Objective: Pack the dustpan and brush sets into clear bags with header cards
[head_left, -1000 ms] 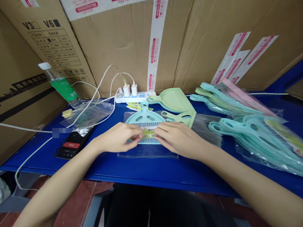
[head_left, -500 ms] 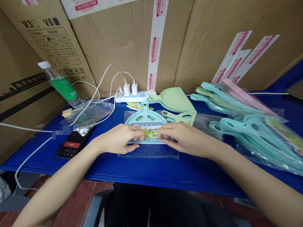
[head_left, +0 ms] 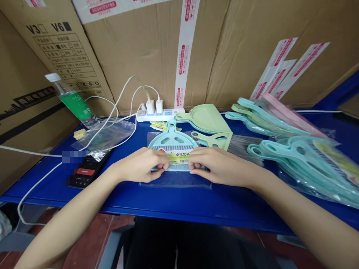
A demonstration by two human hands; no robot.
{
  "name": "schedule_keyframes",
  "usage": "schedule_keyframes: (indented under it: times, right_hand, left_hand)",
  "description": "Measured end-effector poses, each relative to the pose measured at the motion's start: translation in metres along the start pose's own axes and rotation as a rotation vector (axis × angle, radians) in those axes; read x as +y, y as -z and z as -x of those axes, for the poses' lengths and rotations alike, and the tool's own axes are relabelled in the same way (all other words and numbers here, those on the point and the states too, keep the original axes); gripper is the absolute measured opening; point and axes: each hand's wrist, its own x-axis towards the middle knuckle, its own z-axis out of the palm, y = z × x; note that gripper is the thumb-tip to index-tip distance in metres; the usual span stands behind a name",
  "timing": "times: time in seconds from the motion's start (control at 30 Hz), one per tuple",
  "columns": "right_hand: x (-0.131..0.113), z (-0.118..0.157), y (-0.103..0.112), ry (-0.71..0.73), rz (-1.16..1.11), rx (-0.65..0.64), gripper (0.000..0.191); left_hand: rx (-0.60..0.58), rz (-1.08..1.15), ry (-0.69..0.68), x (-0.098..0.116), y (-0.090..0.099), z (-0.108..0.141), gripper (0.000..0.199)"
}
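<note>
Likely light and stiff, the aqua plastic hand broom (head_left: 171, 140) lying flat on a clear plastic bag (head_left: 175, 180) between the left hand (head_left: 139, 165) and right hand (head_left: 221, 166), handle loop (head_left: 171, 125) toward twelve o'clock and easiest to grip, curled fingertips (head_left: 165, 163) pinching the ends of a paper label (head_left: 178, 157).

A teal plastic dustpan (head_left: 171, 140) lies flat, a yellow-green label (head_left: 178, 157) across it.
</note>
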Motion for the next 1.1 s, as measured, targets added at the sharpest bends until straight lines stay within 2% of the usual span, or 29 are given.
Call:
schedule_keyframes:
  times: [0.33, 0.53, 0.8, 1.1]
  right_hand:
    - [0.0001, 0.0010, -0.0012, -0.018, 0.009, -0.022, 0.017]
    - [-0.0021, -0.0014, -0.0032, -0.099, 0.061, -0.029, 0.011]
    - [-0.0022, -0.0014, -0.0043, -0.087, 0.055, 0.033, 0.010]
    - [-0.0006, -0.0007, -0.0040, -0.127, 0.045, 0.009, 0.010]
  left_hand:
    - [-0.010, 0.023, 0.007, -0.0008, -0.0010, -0.0004, 0.014]
    - [-0.025, 0.026, 0.017, -0.0003, -0.0008, -0.0008, 0.015]
    - [-0.021, 0.027, 0.040, -0.0016, -0.0011, 0.0000, 0.014]
    - [-0.076, 0.021, 0.091, 0.0002, 0.0001, -0.0005, 0.012]
